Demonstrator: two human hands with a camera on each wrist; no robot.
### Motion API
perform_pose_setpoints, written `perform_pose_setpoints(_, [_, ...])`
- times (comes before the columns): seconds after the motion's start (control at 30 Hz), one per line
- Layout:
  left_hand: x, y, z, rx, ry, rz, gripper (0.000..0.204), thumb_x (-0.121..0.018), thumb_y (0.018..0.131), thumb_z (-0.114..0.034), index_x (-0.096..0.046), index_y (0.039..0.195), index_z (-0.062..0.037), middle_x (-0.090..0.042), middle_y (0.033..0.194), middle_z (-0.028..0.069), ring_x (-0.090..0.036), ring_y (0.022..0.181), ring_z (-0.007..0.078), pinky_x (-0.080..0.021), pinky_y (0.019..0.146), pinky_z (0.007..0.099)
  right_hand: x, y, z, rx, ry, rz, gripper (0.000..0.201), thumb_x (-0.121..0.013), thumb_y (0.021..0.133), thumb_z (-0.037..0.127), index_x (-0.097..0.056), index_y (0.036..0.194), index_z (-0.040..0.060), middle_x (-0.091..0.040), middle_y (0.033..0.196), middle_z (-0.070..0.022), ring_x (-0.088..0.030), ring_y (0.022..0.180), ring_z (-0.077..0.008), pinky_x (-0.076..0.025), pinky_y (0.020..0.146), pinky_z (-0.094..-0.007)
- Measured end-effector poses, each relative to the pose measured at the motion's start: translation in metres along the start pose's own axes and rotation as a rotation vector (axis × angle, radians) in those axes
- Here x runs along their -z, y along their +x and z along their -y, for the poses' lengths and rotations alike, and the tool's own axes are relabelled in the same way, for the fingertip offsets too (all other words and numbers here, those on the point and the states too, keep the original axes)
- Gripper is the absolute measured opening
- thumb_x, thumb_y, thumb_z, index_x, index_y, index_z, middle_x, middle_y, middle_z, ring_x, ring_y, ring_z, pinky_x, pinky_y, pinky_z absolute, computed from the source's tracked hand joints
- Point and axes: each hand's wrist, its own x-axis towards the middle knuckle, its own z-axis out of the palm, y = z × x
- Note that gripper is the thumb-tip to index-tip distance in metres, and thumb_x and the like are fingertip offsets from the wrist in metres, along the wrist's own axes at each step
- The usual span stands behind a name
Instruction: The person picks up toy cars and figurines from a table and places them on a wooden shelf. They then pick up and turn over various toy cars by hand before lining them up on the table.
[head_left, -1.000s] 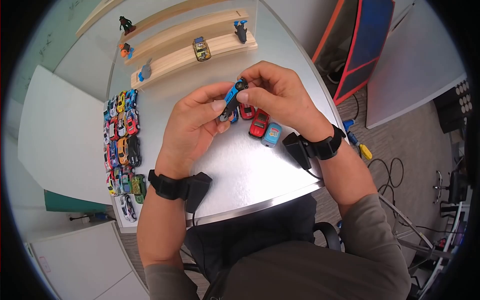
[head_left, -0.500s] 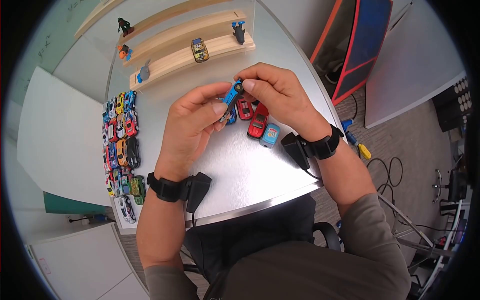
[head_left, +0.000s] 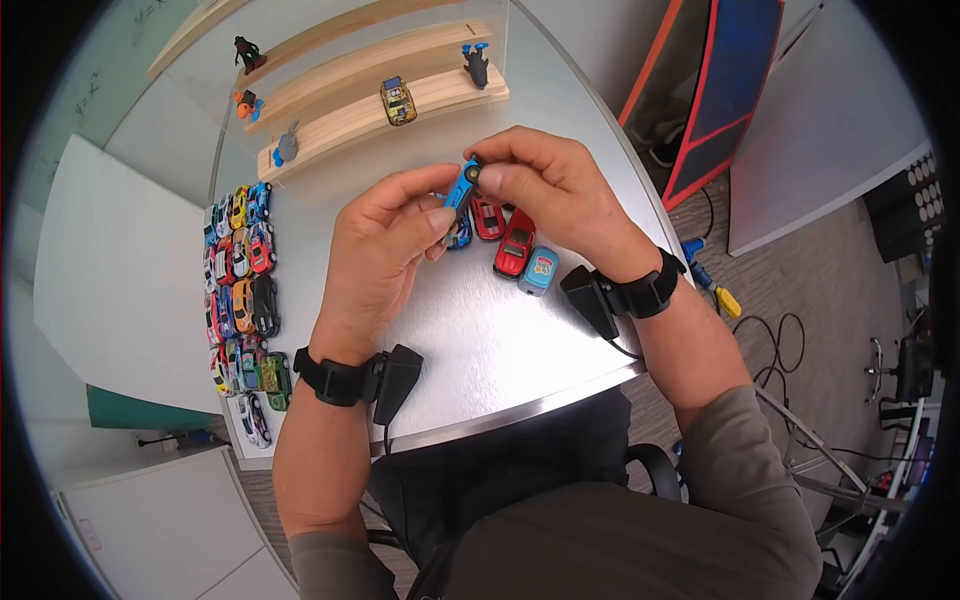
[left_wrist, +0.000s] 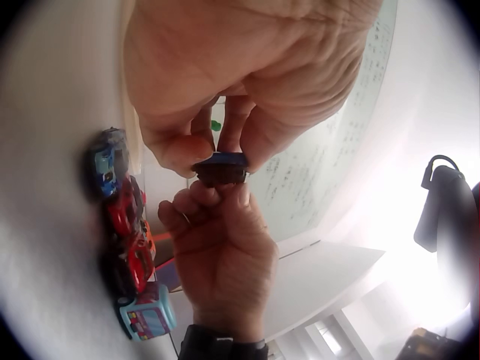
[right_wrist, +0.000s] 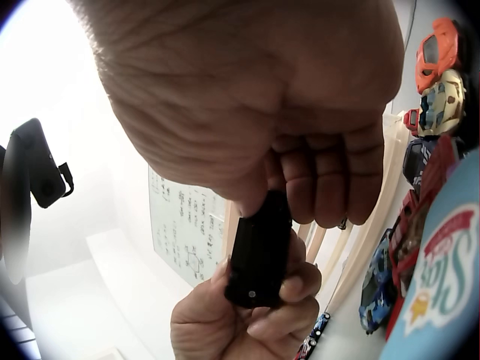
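Note:
Both hands hold a blue toy car (head_left: 459,194) between them, raised over the table. My left hand (head_left: 380,235) pinches the near end between thumb and fingers. At the far end, by a wheel, my right hand (head_left: 560,195) pinches it with thumb and forefinger. The car is tipped on its side in the head view, and its black underside (right_wrist: 259,259) faces the right wrist camera. Behind the hands on the table stand a blue patterned car (head_left: 460,236), a red car with dark stripes (head_left: 488,218), a red car (head_left: 514,245) and a light blue van (head_left: 539,271).
Rows of toy cars (head_left: 240,265) line the table's left edge. At the back, a stepped wooden rack (head_left: 340,125) bears a yellow patterned car (head_left: 397,102) and several small figures, among them a dark one (head_left: 476,66). The right wrist view also shows an orange car (right_wrist: 439,54).
The blue car has turned slightly in the fingers, so its blue side shows more and its dark underside less. My right thumb has shifted along the wheel end. Both hands keep their hold.

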Motion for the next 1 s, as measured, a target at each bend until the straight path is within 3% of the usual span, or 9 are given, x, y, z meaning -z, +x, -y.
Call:
perform_pose_setpoints(0.07, [-0.0011,0.0002,-0.0001,-0.009,0.008,0.013,0.036,-0.068,0.090,0.000,-0.064,0.126,0.0057,-0.063,0.083,0.0033,-0.054,0.073,0.0092,-0.044,0.067,0.0232,-0.0012,0.0013,0.0028,-0.086,0.102,-0.075,0.019,-0.061,0.099,0.012,-0.068,0.108,-0.0038,-0.068,0.084,-0.0038,-0.061,0.075,-0.0082,-0.051,0.067,-0.0246])
perform_pose_setpoints(0.17, [0.0038,0.0007,0.0020,-0.020,0.024,0.047,0.037,-0.068,0.091,-0.002,-0.064,0.128,0.0050,-0.064,0.088,0.0027,-0.055,0.076,0.0089,-0.045,0.067,0.0233,-0.0010,0.0012,0.0007,-0.046,0.078,-0.072,0.020,-0.057,0.101,0.012,-0.070,0.106,-0.0027,-0.068,0.082,-0.0036,-0.062,0.075,-0.0087,-0.052,0.068,-0.0251])
perform_pose_setpoints(0.4, [0.0050,0.0005,0.0018,-0.016,0.043,0.045,0.038,-0.068,0.092,-0.003,-0.063,0.129,0.0044,-0.069,0.104,0.0060,-0.057,0.081,0.0083,-0.046,0.069,0.0234,0.0001,0.0006,0.0012,-0.049,0.000,-0.072,0.021,-0.059,0.099,0.013,-0.071,0.109,-0.0020,-0.070,0.081,-0.0042,-0.062,0.076,-0.0080,-0.053,0.069,-0.0258])
perform_pose_setpoints(0.6, [0.0037,-0.0003,-0.0004,-0.026,0.067,0.041,0.038,-0.068,0.092,-0.003,-0.063,0.129,0.0042,-0.069,0.105,0.0066,-0.058,0.081,0.0082,-0.047,0.069,0.0234,-0.0010,-0.0008,0.0002,-0.045,0.045,-0.041,0.025,-0.065,0.096,0.014,-0.069,0.113,-0.0034,-0.070,0.087,-0.0038,-0.062,0.077,-0.0069,-0.052,0.069,-0.0243])
perform_pose_setpoints(0.7, [0.0062,0.0003,0.0021,-0.035,0.054,0.055,0.038,-0.068,0.092,-0.002,-0.063,0.129,0.0043,-0.069,0.105,0.0071,-0.058,0.081,0.0083,-0.047,0.069,0.0235,0.0026,0.0006,0.0005,-0.045,-0.013,-0.018,0.024,-0.062,0.099,0.014,-0.068,0.114,-0.0038,-0.070,0.089,-0.0043,-0.063,0.077,-0.0069,-0.053,0.070,-0.0237])
perform_pose_setpoints(0.83, [0.0015,-0.0009,0.0000,-0.036,0.074,0.042,0.038,-0.068,0.092,-0.003,-0.063,0.128,0.0044,-0.069,0.105,0.0076,-0.058,0.081,0.0085,-0.047,0.070,0.0234,0.0043,0.0027,0.0014,-0.108,0.118,-0.041,0.022,-0.055,0.104,0.013,-0.068,0.112,-0.0032,-0.070,0.090,-0.0044,-0.064,0.078,-0.0076,-0.055,0.073,-0.0242])
perform_pose_setpoints(0.9, [-0.0026,-0.0014,-0.0007,-0.050,0.068,-0.009,0.033,-0.069,0.090,-0.001,-0.067,0.123,0.0045,-0.065,0.087,0.0032,-0.055,0.075,0.0071,-0.044,0.066,0.0221,0.0029,0.0022,0.0014,-0.107,0.119,-0.043,0.023,-0.053,0.105,0.012,-0.068,0.112,-0.0031,-0.070,0.091,-0.0043,-0.064,0.078,-0.0079,-0.056,0.075,-0.0244])
perform_pose_setpoints(0.93, [-0.0008,-0.0014,-0.0005,-0.050,0.068,-0.010,0.033,-0.069,0.090,-0.001,-0.067,0.123,0.0045,-0.065,0.087,0.0032,-0.055,0.075,0.0071,-0.044,0.066,0.0221,0.0023,0.0020,0.0014,-0.097,0.128,-0.040,0.023,-0.053,0.105,0.012,-0.068,0.112,-0.0033,-0.070,0.091,-0.0043,-0.064,0.079,-0.0080,-0.056,0.075,-0.0245])
perform_pose_setpoints(1.0, [0.0039,-0.0010,0.0002,-0.054,0.080,0.039,0.037,-0.068,0.092,-0.003,-0.064,0.128,0.0044,-0.070,0.106,0.0082,-0.058,0.081,0.0084,-0.047,0.070,0.0228,0.0016,0.0014,0.0024,-0.088,0.137,-0.037,0.023,-0.053,0.105,0.012,-0.068,0.112,-0.0034,-0.070,0.092,-0.0042,-0.064,0.081,-0.0080,-0.056,0.076,-0.0245])
